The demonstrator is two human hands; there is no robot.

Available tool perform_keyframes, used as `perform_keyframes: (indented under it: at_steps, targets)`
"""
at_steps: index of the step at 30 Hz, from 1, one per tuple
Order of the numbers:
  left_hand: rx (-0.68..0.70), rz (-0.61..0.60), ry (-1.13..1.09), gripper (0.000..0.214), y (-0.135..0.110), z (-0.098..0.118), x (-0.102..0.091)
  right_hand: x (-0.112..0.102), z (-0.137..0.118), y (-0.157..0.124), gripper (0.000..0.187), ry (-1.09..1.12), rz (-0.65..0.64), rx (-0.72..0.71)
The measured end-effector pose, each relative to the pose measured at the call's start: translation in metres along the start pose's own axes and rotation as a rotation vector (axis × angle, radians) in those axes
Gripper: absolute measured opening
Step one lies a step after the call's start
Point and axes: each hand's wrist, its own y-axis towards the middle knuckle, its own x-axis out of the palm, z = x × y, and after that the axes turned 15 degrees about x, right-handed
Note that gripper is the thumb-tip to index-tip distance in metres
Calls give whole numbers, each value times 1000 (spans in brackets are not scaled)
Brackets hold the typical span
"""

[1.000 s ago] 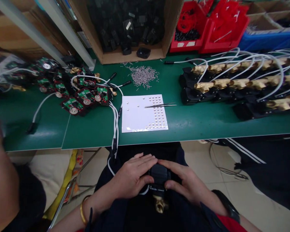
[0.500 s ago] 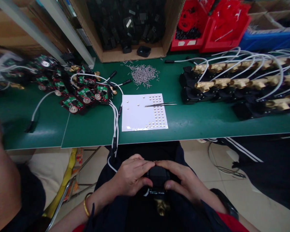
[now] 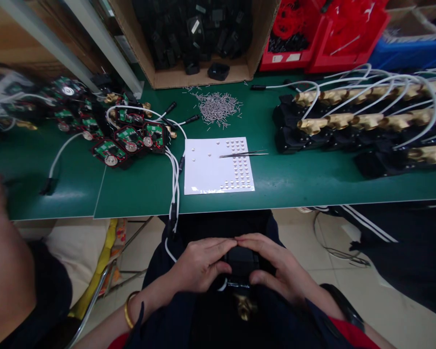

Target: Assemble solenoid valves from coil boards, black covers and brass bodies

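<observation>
Between my two hands, over my lap, sits a black plastic housing point(image 3: 241, 261) with a brass fitting point(image 3: 244, 307) at its near end. My left hand point(image 3: 205, 264) is wrapped round its left side, thumb on the near part. My right hand point(image 3: 273, 264) grips the right side in the same way, and the fingertips of both meet at the far edge. A white cable point(image 3: 169, 249) runs down from the table edge towards my left hand. On the table ahead lie a white sheet point(image 3: 207, 177) with small clear dots and metal tweezers point(image 3: 245, 154) across it.
A pile of small screws point(image 3: 220, 106) lies beyond the sheet. Open housings with green circuit boards point(image 3: 111, 151) stand left; rows of black units with brass fittings point(image 3: 339, 121) stand right. Behind are a cardboard box point(image 3: 199, 80) and red bins point(image 3: 285, 60). Another person's arm point(image 3: 7, 271) is at left.
The view has shifted slightly, so the table things sit a little higher and further right. Both hands keep their grip on the black housing.
</observation>
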Motion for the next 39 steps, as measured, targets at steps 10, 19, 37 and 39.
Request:
perform_keyframes:
  at_steps: [10, 19, 37, 39]
  targets:
    - [107, 43, 53, 46, -6, -3, -1, 2, -5, 1, 42, -24, 12, -23]
    - [360, -5, 412, 42, -7, -9, 2, 2, -1, -1, 40, 28, 0, -11]
    - [-362, 227, -540, 27, 24, 14, 11, -11, -17, 7, 28, 237, 8, 371]
    - [-364, 220, -529, 24, 23, 13, 12, -10, -15, 5, 29, 212, 13, 308]
